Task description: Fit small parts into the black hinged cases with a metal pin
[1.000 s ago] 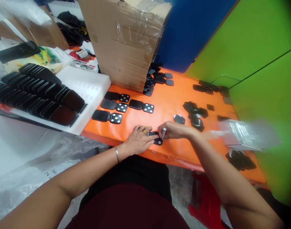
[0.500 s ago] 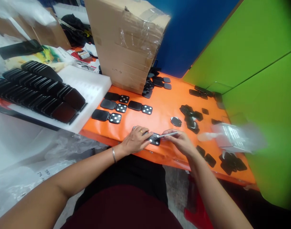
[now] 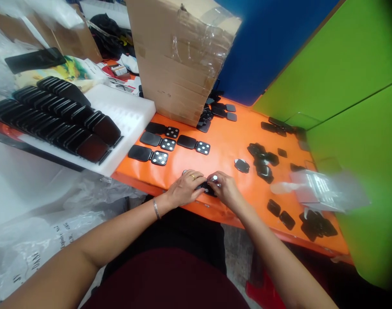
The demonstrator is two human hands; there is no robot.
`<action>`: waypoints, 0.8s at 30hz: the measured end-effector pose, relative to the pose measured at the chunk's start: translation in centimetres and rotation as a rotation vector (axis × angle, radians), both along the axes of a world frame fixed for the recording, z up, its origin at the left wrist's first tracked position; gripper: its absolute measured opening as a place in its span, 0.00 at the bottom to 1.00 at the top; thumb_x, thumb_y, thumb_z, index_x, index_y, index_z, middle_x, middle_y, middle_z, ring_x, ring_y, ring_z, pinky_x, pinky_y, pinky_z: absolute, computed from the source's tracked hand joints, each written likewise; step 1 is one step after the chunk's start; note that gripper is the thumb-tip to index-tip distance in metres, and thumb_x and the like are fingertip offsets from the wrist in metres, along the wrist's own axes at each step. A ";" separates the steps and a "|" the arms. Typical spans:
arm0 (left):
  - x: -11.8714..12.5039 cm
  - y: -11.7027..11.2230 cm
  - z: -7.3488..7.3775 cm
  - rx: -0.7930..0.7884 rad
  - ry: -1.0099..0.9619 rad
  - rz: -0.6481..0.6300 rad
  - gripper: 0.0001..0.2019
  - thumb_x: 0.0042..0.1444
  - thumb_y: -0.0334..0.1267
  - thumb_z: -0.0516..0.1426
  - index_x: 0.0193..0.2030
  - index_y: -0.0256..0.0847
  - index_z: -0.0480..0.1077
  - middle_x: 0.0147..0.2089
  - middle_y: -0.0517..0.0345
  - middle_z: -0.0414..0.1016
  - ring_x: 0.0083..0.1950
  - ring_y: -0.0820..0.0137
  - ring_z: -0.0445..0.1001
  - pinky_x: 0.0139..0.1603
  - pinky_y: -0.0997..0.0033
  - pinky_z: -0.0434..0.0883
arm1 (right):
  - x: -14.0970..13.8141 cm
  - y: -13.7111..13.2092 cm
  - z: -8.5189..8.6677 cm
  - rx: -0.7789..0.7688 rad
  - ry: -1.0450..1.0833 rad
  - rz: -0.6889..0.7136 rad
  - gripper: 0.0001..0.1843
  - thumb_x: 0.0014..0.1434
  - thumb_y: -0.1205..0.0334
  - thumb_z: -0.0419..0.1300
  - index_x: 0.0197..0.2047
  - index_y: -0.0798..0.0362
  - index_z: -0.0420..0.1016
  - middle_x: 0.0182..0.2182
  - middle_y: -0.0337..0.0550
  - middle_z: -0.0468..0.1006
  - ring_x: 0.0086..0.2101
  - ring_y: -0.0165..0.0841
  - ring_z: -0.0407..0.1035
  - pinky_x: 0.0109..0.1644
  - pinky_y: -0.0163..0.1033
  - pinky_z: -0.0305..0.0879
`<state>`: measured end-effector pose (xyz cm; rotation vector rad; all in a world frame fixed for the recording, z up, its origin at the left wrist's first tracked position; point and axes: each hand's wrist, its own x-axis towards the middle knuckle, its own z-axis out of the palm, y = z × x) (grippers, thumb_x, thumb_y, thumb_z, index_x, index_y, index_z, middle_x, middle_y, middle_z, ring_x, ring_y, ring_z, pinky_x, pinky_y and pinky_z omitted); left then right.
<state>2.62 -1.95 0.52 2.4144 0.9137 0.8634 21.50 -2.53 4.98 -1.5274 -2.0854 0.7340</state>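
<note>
Near the table's front edge lies a black hinged two-part case (image 3: pixel 210 190) with white dots on its right part. My left hand (image 3: pixel 184 189) holds it down, covering most of its left part. In my right hand (image 3: pixel 227 189), closed over the dotted part, is a slim silver tool (image 3: pixel 215 178) with its shiny end turned up; its other end is hidden by my fingers. Behind my hands lie several similar open cases, among them one open case (image 3: pixel 187 141) with white dots on its smaller part. A dark oval piece with a whitish edge (image 3: pixel 242 166) lies to the right.
A white foam tray (image 3: pixel 131 103) at left holds rows of black pieces (image 3: pixel 67 120). A tall cardboard box (image 3: pixel 179 64) stands behind the cases. Loose black pieces (image 3: pixel 263 161) and a clear plastic box (image 3: pixel 318 189) lie at right on the orange table (image 3: pixel 221 137), beside a green panel (image 3: pixel 350 98).
My right hand has moved left over the case, and the silver tool has swung from lying flat to pointing upward. My left hand stays on the case; the view has shifted slightly.
</note>
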 end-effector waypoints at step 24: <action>-0.1 0.1 0.3 0.080 0.143 -0.013 0.12 0.64 0.37 0.51 0.50 0.41 0.72 0.51 0.49 0.69 0.54 0.62 0.67 0.54 0.58 0.67 | 0.7 4.0 2.7 -0.317 -0.130 0.296 0.08 0.48 0.74 0.58 0.32 0.53 0.74 0.29 0.41 0.78 0.29 0.31 0.71 0.31 0.33 0.64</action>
